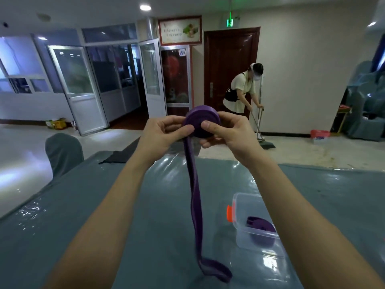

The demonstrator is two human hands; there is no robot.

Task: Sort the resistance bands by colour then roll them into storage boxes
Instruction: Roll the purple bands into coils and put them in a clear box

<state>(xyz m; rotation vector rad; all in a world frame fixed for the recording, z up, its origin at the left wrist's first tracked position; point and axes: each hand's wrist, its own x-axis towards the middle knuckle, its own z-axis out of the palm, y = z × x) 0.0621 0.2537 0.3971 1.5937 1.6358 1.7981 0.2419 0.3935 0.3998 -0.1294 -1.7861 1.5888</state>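
Both hands hold a purple resistance band [194, 190] up above the table. Its upper part is wound into a thick coil between my left hand [161, 134] and my right hand [225, 132], thumbs pressed on the coil's face. The loose tail hangs straight down, and its looped end lies on the table near the front edge. A clear plastic storage box [245, 202] with an orange clip stands open on the table to the right. Inside it lies another rolled purple band [260, 226], partly hidden by my right forearm.
The table [104, 205] is covered in grey-blue cloth under clear plastic. A covered chair [63, 151] stands at its left far corner. Beyond the table a person [243, 90] sweeps the floor with a broom near a dark wooden door. A red-lidded box [319, 135] sits by the right wall.
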